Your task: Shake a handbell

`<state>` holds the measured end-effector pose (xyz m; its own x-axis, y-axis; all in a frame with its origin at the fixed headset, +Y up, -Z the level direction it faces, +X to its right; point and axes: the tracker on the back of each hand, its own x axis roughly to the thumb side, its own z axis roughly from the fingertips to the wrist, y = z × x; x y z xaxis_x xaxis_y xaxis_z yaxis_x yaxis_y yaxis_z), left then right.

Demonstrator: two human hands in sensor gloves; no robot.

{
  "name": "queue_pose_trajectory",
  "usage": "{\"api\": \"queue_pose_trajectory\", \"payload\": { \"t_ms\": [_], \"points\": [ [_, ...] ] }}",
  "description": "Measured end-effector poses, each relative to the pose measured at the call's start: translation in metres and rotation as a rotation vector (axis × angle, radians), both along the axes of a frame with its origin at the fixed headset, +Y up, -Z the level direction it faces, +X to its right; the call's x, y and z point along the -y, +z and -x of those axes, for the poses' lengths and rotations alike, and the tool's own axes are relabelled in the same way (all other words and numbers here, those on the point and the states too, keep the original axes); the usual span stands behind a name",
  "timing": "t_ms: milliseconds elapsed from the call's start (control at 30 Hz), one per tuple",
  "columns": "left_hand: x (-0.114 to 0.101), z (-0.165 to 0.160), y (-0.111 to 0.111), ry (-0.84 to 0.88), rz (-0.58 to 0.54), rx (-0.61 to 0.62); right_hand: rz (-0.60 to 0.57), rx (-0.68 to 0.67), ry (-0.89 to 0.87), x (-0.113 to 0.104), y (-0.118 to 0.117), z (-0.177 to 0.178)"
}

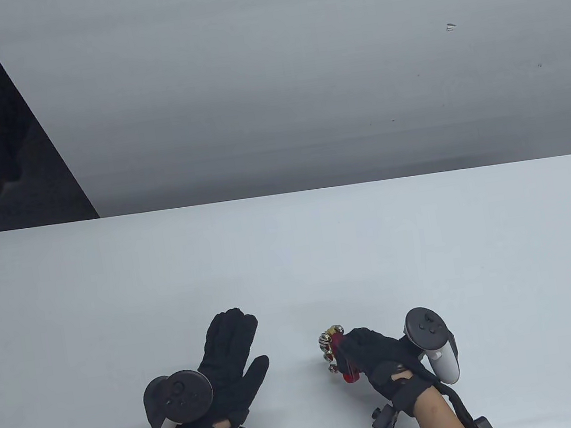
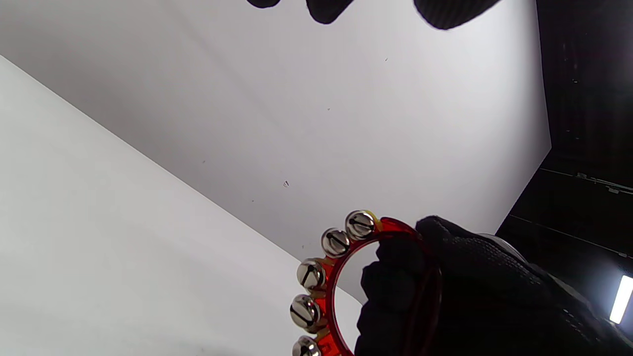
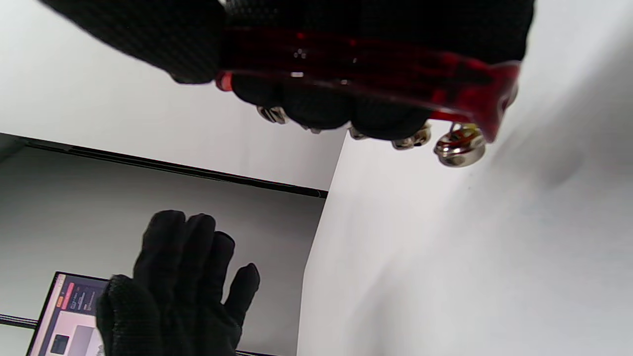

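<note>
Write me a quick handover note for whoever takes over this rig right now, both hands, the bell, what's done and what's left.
Right hand: grips the red handbell by its handle, fingers wrapped around it, near the table's front edge.
Handbell: a red ring with a row of silver bells along the side away from the palm; whether it is clear of the white table is unclear.
Left hand: open, fingers extended, holds nothing, beside the right hand.
Done: bell is grasped.
Left: shake it; one frame cannot show whether shaking has begun.

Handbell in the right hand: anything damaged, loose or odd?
Nothing stands out. The right hand grips the red handbell by its ring, silver bells lined along the rim. The left hand is open, flat and apart from it.
</note>
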<state>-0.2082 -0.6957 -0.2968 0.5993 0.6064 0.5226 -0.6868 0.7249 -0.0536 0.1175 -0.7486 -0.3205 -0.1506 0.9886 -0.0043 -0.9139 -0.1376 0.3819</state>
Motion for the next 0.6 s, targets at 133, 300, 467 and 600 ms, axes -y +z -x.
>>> {"api": "queue_pose_trajectory", "payload": {
  "t_ms": [133, 300, 467, 600],
  "points": [
    [0.000, 0.000, 0.000, 0.002, -0.001, -0.002, -0.077, -0.026, -0.069, -0.022, 0.004, 0.002],
    [0.000, -0.001, 0.000, 0.003, -0.002, 0.000, -0.281, 0.048, -0.246, -0.068, 0.020, -0.001],
    [0.001, -0.001, 0.000, 0.008, 0.001, -0.002, -0.115, 0.033, -0.111, -0.025, 0.006, -0.005],
    [0.001, -0.001, 0.000, 0.003, 0.004, -0.001, -0.081, 0.029, -0.109, -0.018, 0.003, -0.004]
  ]
}}
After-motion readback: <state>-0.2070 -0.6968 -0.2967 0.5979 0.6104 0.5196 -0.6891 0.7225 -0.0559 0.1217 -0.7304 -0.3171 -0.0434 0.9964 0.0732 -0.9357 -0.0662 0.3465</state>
